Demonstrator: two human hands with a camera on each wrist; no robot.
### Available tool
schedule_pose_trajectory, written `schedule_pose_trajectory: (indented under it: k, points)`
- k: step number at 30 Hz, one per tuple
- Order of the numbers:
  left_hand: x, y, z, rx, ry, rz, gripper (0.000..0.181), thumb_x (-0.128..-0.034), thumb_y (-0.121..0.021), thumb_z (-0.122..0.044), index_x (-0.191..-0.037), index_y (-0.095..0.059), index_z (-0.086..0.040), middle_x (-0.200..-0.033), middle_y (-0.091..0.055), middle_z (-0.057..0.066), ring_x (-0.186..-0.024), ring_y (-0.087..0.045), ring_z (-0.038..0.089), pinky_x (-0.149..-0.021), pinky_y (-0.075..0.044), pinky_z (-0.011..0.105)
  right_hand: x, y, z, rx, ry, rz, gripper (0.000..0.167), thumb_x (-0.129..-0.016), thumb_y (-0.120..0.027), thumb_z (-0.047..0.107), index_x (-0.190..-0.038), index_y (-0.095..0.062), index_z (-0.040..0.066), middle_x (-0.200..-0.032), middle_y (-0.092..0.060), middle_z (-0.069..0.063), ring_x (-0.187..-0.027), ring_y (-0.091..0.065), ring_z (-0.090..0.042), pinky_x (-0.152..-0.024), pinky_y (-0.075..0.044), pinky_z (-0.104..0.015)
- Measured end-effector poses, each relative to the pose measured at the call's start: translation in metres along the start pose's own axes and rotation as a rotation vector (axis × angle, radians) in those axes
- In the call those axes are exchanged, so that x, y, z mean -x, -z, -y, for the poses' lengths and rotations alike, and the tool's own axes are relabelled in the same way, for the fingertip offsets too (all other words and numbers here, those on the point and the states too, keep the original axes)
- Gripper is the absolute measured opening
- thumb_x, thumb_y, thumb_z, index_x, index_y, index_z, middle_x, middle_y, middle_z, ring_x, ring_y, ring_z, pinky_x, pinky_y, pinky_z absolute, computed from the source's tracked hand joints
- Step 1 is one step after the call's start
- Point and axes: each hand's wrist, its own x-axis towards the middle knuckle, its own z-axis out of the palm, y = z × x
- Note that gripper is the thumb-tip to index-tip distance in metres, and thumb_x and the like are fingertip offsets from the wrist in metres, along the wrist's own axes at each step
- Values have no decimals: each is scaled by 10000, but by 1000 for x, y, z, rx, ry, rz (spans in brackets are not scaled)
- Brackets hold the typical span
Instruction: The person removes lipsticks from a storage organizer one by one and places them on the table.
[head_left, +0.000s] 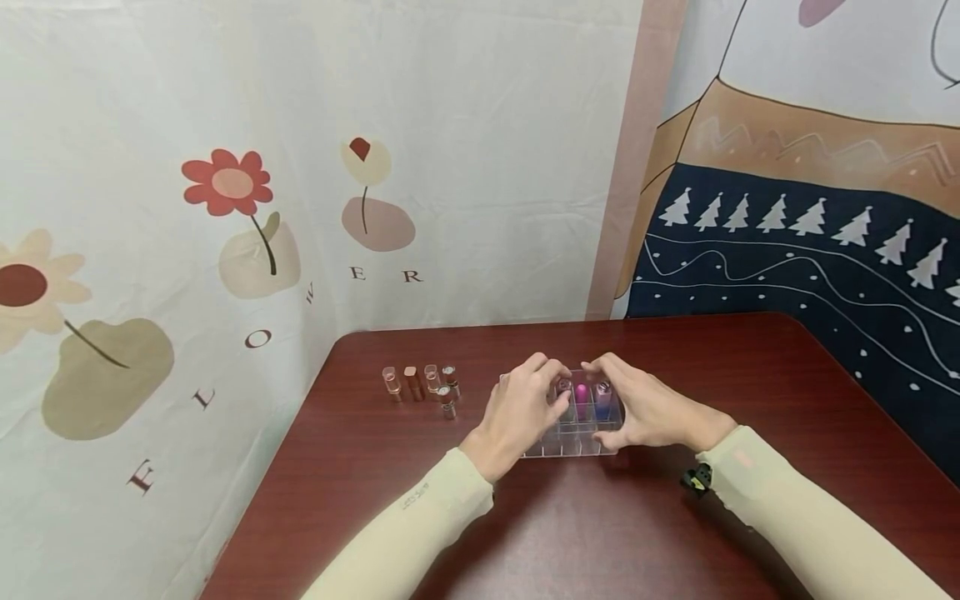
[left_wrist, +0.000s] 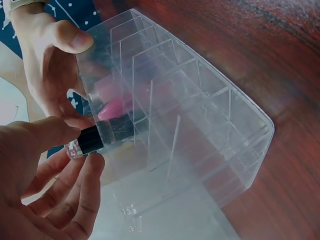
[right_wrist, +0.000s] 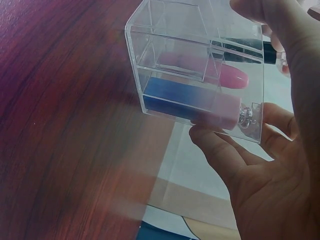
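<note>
Tube (left_wrist: 90, 140), black, cylindrical, clear-ended, pinched by left hand (head_left: 517, 410), apparently part-inserted, could jam if tilted entering clear, rectangular, compartmented plastic organizer (left_wrist: 212, 120) gripped by right hand (head_left: 654, 408).

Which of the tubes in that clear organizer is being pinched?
The black tube with the clear end: the left hand pinches it, while the pink tube and the blue-and-pink tube are unheld.
</note>
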Motion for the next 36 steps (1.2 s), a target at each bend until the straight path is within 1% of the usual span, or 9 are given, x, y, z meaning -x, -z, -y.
schedule_pose_trajectory:
  k: [3, 10, 13, 18, 23, 26, 31, 36]
  points:
    - [0, 2, -1, 5, -18, -22, 210, -973, -940, -138, -1159, -842, -138, -1022, -765, 28, -786, -755, 93, -675, -650, 256, 0, 0, -1, 5, 6, -3, 931, -772, -1044, 365, -1501, -530, 97, -1496, -683, -135, -1200, -772, -194, -999, -706, -410]
    - [1, 6, -1, -22, -51, -70, 213, -961, -945, -141, -1143, -835, -151, -997, -734, -3, -760, -723, 81, -643, -614, 243, 0, 0, -1, 12, 2, -8, 918, -776, -1047, 357, -1494, -535, 100, -1490, -684, -129, -1194, -763, -183, -997, -706, -407]
    - [1, 8, -1, -23, -56, -81, 208, -962, -939, -133, -1138, -830, -152, -1002, -738, 5, -748, -716, 79, -625, -603, 246, 0, 1, -1, 13, -1, -7, 924, -774, -1050, 358, -1496, -535, 96, -1474, -687, -124, -1191, -763, -186, -989, -708, -407]
    - [3, 13, -1, -28, -61, -102, 208, -959, -940, -136, -1131, -828, -165, -1000, -724, -9, -725, -695, 72, -591, -566, 219, 1, 1, 0, 12, -5, -2, 937, -773, -1049, 359, -1504, -531, 84, -1454, -686, -121, -1172, -761, -190, -962, -710, -387]
    - [6, 18, 1, -48, -68, -127, 211, -955, -941, -142, -1129, -825, -171, -989, -702, -17, -704, -676, 65, -572, -533, 202, 0, 1, 1, 8, -5, 1, 950, -777, -1043, 357, -1516, -529, 56, -1450, -691, -137, -1182, -763, -208, -963, -710, -398]
    - [9, 21, 3, -65, -70, -135, 217, -951, -948, -155, -1126, -821, -173, -991, -699, -19, -693, -678, 66, -562, -532, 205, 0, 0, 2, 12, -4, 3, 957, -780, -1038, 366, -1527, -530, 50, -1453, -694, -136, -1198, -763, -209, -974, -707, -406]
    - [13, 26, 7, -75, -87, -154, 237, -935, -960, -148, -1125, -819, -162, -994, -711, -13, -691, -698, 73, -568, -558, 220, -1, -1, 1, 19, -1, 0, 939, -779, -1036, 366, -1518, -533, 78, -1453, -706, -155, -1211, -771, -214, -991, -707, -422]
    - [15, 32, 9, -75, -87, -164, 236, -939, -958, -136, -1134, -826, -145, -1006, -726, -6, -666, -656, 74, -578, -559, 223, -1, 0, 1, 13, -2, 5, 923, -784, -1034, 373, -1507, -530, 102, -1483, -703, -186, -1233, -772, -229, -1014, -709, -450]
